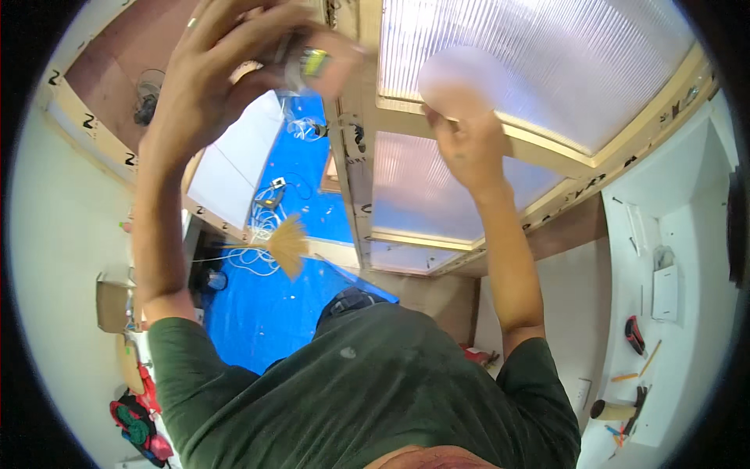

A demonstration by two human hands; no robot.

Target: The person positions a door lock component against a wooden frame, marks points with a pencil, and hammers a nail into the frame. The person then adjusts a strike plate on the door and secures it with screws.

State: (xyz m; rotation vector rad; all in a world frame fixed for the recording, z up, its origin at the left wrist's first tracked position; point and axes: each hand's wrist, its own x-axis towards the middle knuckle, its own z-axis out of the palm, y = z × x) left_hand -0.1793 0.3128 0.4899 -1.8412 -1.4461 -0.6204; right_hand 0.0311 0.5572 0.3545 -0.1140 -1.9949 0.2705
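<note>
My left hand (pixel 201 82) is raised at the upper left, its fingers curled round a small object with a yellow-green label (pixel 314 62). Motion smears this object and the fingertips, so its kind is unclear. My right hand (pixel 475 148) reaches up to the wooden frame (pixel 469 129), its blurred fingers closed at the lower edge of a pale round disc (pixel 461 66). Behind the disc is a ribbed translucent panel (pixel 562 62) set in the frame. Whether the disc touches the panel I cannot tell.
Below lies a blue tarp (pixel 258 320) with a straw broom (pixel 287 246) and white cable (pixel 262 262). On the right, a white shelf (pixel 664 352) bears a mallet (pixel 616 410), a red-and-black tool (pixel 634 334) and a white box (pixel 665 293). An open cardboard box (pixel 113 305) is at left.
</note>
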